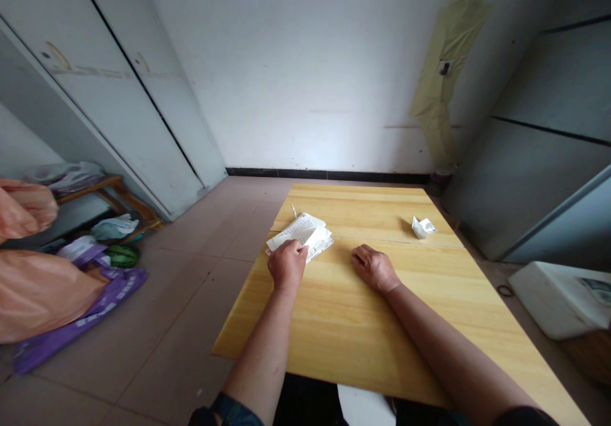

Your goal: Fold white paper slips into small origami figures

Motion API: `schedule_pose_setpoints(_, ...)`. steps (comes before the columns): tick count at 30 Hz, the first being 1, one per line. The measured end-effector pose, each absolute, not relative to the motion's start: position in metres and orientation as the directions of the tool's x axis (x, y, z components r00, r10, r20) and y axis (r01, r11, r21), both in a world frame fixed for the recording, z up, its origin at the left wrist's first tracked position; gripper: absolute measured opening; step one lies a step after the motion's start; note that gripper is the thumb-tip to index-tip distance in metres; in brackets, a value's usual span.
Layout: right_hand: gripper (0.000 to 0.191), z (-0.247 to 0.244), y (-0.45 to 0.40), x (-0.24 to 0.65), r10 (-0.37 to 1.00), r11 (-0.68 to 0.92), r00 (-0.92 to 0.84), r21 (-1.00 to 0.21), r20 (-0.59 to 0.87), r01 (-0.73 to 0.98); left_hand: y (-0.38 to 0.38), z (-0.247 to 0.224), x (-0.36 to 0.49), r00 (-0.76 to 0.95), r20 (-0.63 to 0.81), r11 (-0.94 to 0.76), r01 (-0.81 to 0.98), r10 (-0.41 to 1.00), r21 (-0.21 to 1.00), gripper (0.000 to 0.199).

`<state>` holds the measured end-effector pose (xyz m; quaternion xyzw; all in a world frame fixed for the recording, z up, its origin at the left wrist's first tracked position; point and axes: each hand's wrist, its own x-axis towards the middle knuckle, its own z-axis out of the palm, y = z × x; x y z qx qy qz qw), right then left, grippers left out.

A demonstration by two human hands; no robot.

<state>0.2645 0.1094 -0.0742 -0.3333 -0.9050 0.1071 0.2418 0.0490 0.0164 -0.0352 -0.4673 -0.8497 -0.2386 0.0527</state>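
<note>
Toward the left of the wooden table (363, 324), several printed paper sheets (305, 225) lie in a loose, fanned pile. My left hand (287, 263) is at the near edge of this pile, thumb and fingers pinched on a sheet of paper (305, 236) that tilts up over the others. My right hand (375, 267) rests on the tabletop to the right of the pile, its fingers curled in with nothing visible in them. Farther right stands a small crumpled white paper (422, 227), apart from both hands.
Left of the table, a wooden rack (128, 203), a watermelon (123, 256) and a purple bag (81, 324) are on the tiled floor. A white box (558, 292) stands to the right. The wall (305, 82) rises behind the table.
</note>
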Motion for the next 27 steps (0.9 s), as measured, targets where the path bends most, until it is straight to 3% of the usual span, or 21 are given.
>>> schedule_pose_setpoints(9, 0.017, -0.075, 0.110, 0.264, 0.654, 0.756, -0.658, -0.356, 0.374, 0.549, 0.015, -0.028, 0.054, -0.583, 0.256, 0.486, 0.799, 0.771, 0.355, 0.023)
schedule_pose_setpoints(14, 0.018, -0.075, 0.109, 0.264, 0.660, 0.750, -0.651, -0.359, 0.374, 0.555, 0.014, -0.032, 0.051, -0.589, 0.392, 0.462, 0.804, 0.707, 0.374, 0.022)
schedule_pose_setpoints(21, 0.019, -0.076, 0.110, 0.263, 0.670, 0.741, -0.653, -0.369, 0.354, 0.560, 0.016, -0.040, 0.046, -0.388, 0.763, 0.152, 0.919, 0.518, 0.364, 0.016)
schedule_pose_setpoints(24, 0.019, -0.077, 0.111, 0.263, 0.680, 0.729, -0.645, -0.416, 0.350, 0.544, 0.016, -0.040, 0.049, -0.279, 0.842, -0.022, 0.945, 0.461, 0.325, 0.023)
schedule_pose_setpoints(27, 0.021, -0.076, 0.112, 0.264, 0.721, 0.678, -0.594, -0.537, 0.356, 0.502, 0.016, -0.039, 0.058, -0.164, 0.875, -0.183, 0.945, 0.456, 0.272, 0.027)
